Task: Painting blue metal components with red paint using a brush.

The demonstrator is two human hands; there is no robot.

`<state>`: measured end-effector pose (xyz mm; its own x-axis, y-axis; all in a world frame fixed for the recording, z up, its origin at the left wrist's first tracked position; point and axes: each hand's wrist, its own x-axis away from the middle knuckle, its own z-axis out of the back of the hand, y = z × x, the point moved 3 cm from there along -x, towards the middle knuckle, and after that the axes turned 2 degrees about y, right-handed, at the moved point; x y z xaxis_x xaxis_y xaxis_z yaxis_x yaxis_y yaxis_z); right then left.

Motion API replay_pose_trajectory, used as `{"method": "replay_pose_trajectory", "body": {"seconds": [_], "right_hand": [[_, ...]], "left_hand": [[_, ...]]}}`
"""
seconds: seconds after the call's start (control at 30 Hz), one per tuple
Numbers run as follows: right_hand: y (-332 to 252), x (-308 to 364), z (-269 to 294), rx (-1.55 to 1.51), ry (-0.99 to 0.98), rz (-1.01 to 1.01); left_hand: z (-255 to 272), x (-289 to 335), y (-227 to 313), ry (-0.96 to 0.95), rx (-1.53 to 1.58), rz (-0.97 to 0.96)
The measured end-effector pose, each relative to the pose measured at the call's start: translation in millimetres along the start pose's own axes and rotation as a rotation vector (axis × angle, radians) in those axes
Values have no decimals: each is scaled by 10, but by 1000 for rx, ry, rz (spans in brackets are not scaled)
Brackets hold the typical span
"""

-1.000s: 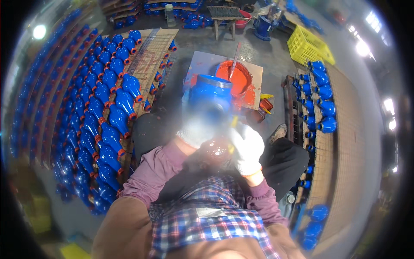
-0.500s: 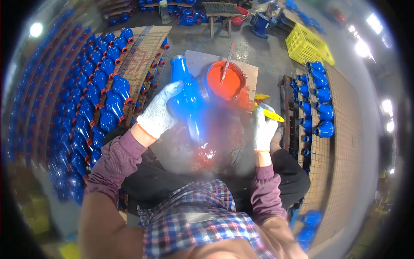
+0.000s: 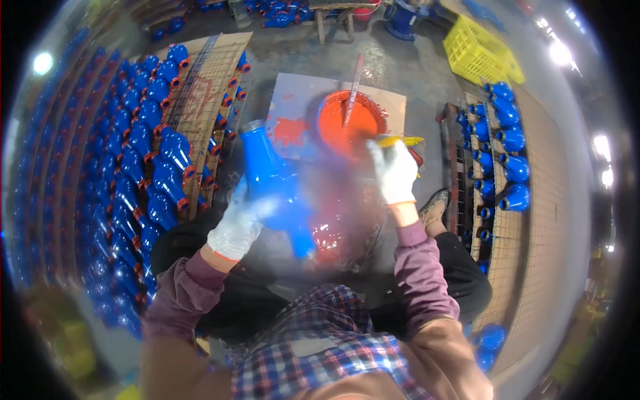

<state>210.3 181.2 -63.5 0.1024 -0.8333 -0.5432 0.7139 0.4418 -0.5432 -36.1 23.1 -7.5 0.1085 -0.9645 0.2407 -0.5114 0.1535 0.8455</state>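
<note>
My left hand (image 3: pixel 241 225), in a white glove, grips a glossy blue valve body (image 3: pixel 275 187) by its side. The casting stands tilted over my lap, its narrow neck up at the left. My right hand (image 3: pixel 395 172), gloved too, is closed on a yellow-handled brush (image 3: pixel 388 141) beside the paint bucket. Its bristles cannot be made out. Orange-red paint (image 3: pixel 363 123) fills the bucket, and a paint-smeared stick (image 3: pixel 353 90) leans in it. Below the bucket, a smudge blurs the red-stained surface (image 3: pixel 330 237).
Flat cardboard (image 3: pixel 283 90) with red stains lies under the bucket. Rows of blue castings with red ends (image 3: pixel 160 173) fill boards on the left. More blue castings (image 3: pixel 513 167) line a rack at right. A yellow crate (image 3: pixel 477 50) and a wooden bench (image 3: pixel 333 10) are farther off.
My right hand has moved left and up toward the bucket with the brush. The valve body has tilted and shifted slightly left and down in my left hand. The whole view has shifted a little.
</note>
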Motion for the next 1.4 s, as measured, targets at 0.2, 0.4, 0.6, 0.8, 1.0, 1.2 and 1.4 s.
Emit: {"method": "replay_pose_trajectory", "body": {"seconds": [0.2,0.4,0.6,0.8,1.0,1.2,1.4], "right_hand": [[214,158,323,-704,29,-630],[-24,317,865,-772,-165,-761],[-388,217,923,-659,-355,-386],[-580,163,1043,-520,-362,-208],[-811,392,1517,-557,-136,-36],[-890,746,1670,-733,-52,81],[-924,1051,1652,-349,-71,231]], "left_hand": [[-409,246,241,-156,-1247,-919],[-690,390,217,-752,-1465,-1465],[-856,398,65,-1217,-1535,-1752],[-937,350,2,-1327,-1464,-1757],[-914,379,6,-1067,-1526,-1495],[-826,439,-103,-546,-1295,-1052],[-637,442,-560,109,-717,-312]]}}
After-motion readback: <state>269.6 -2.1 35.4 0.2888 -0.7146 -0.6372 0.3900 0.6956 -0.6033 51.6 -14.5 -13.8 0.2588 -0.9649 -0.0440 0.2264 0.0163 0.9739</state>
